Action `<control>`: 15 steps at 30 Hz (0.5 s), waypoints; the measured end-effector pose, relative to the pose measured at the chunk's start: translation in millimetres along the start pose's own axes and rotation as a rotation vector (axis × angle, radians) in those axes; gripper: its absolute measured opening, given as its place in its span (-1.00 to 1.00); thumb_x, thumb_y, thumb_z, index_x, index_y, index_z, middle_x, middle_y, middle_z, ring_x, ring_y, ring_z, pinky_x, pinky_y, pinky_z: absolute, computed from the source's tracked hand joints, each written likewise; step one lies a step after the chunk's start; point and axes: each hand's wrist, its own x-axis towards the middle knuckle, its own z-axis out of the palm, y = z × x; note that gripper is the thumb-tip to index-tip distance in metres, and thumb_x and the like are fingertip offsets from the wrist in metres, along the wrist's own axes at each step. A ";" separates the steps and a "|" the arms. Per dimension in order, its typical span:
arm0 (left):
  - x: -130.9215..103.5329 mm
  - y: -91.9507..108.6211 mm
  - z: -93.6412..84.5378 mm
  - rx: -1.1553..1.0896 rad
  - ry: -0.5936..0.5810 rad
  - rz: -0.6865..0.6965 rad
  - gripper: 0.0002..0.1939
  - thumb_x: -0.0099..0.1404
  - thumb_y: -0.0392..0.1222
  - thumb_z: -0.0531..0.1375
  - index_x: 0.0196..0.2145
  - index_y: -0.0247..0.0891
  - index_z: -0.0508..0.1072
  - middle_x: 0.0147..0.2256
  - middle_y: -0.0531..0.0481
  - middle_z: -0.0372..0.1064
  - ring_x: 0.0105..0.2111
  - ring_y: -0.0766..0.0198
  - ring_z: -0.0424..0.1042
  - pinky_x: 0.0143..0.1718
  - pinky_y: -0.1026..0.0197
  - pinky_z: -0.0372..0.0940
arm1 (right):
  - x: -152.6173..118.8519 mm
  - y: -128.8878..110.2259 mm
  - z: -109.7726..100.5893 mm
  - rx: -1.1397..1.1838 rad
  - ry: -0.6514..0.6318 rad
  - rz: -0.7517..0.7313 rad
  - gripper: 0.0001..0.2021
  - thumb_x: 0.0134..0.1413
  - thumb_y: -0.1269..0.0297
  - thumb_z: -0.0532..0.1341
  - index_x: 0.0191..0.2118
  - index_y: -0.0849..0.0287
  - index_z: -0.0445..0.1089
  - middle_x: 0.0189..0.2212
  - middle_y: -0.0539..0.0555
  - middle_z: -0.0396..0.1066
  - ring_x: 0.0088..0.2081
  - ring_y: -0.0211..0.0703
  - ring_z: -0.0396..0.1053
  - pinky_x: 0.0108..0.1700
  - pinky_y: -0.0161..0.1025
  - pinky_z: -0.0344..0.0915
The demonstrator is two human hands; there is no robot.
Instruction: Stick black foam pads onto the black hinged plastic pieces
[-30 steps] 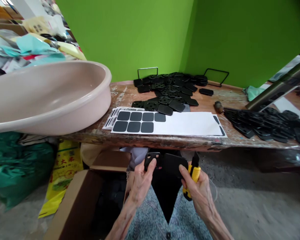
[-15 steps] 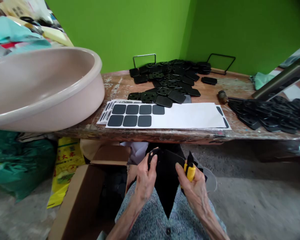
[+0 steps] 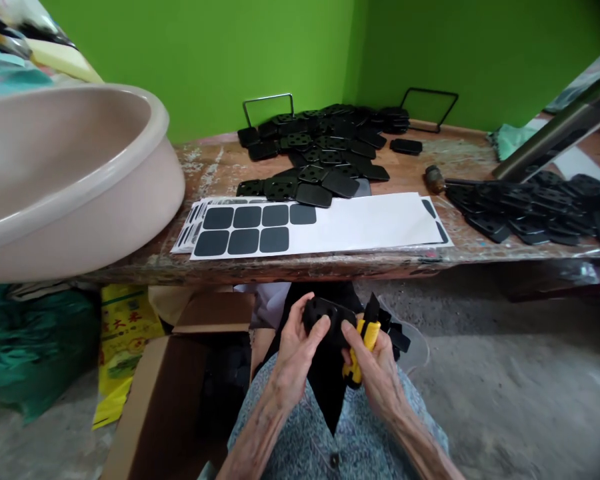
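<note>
Over the lap, my left hand [image 3: 291,357] pinches a small black plate with holes [image 3: 325,311], its thumb pressed on the face. My right hand [image 3: 380,373] is wrapped round a yellow utility knife [image 3: 363,343], whose dark blade points up and away. The right thumb also presses on the near right side of the plate. Under both hands lies a black pointed sheet or cloth [image 3: 327,393]. On the bench edge ahead rests a white sheet of dark rounded-square stickers [image 3: 365,220], with part of its stickers gone from the backing.
Black plates [image 3: 325,143] are piled on the wooden bench [image 3: 205,167], with another heap [image 3: 545,207] at right beside a slanted metal post [image 3: 555,137]. A large pale basin [image 3: 130,193] stands left. Below are an open cardboard box [image 3: 150,393] and a green bag [image 3: 35,353].
My hands have come together on the plate, which now lies flatter with its holes showing. The knife has tilted and shifted left with my right hand. The view has turned slightly right.
</note>
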 end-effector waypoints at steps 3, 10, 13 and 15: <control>3.4 -3.3 2.8 0.070 0.059 0.047 -0.61 0.12 -0.15 0.31 -0.10 -0.10 0.32 -0.13 0.08 0.38 -0.12 0.30 0.38 -0.09 0.32 0.24 | 0.7 -4.9 5.0 0.007 -0.042 -0.013 -0.75 0.07 0.03 0.20 -0.37 0.11 0.28 -0.58 -0.10 0.20 -0.58 -0.31 0.11 -0.54 -0.34 0.13; 26.1 -22.0 -7.8 -0.073 -0.019 -0.131 -0.68 0.21 -0.07 0.22 -0.08 -0.09 0.33 -0.26 0.07 0.41 -0.26 0.31 0.41 -0.20 0.29 0.30 | 28.2 -5.8 -41.9 -0.044 0.057 0.002 -0.76 -0.05 0.15 0.32 -0.49 0.18 0.31 -0.58 -0.11 0.23 -0.53 -0.33 0.17 -0.48 -0.37 0.16; 49.3 -44.9 -29.0 -0.122 0.001 -0.325 -0.75 0.23 -0.20 0.20 -0.12 -0.27 0.38 -0.39 -0.02 0.43 -0.38 0.27 0.44 -0.26 0.23 0.35 | 50.5 26.6 -99.1 -0.066 0.239 0.142 -0.77 0.01 0.19 0.31 -0.44 0.22 0.31 -0.58 -0.12 0.25 -0.56 -0.37 0.19 -0.51 -0.39 0.20; 60.9 -60.4 -42.6 -0.138 0.062 -0.403 -0.82 0.24 -0.34 0.15 -0.17 -0.33 0.39 -0.42 -0.04 0.43 -0.41 0.28 0.45 -0.29 0.23 0.37 | 64.3 61.8 -131.0 -0.073 0.349 0.284 -0.84 0.13 0.26 0.23 -0.34 0.26 0.33 -0.51 -0.09 0.29 -0.56 -0.38 0.23 -0.52 -0.39 0.24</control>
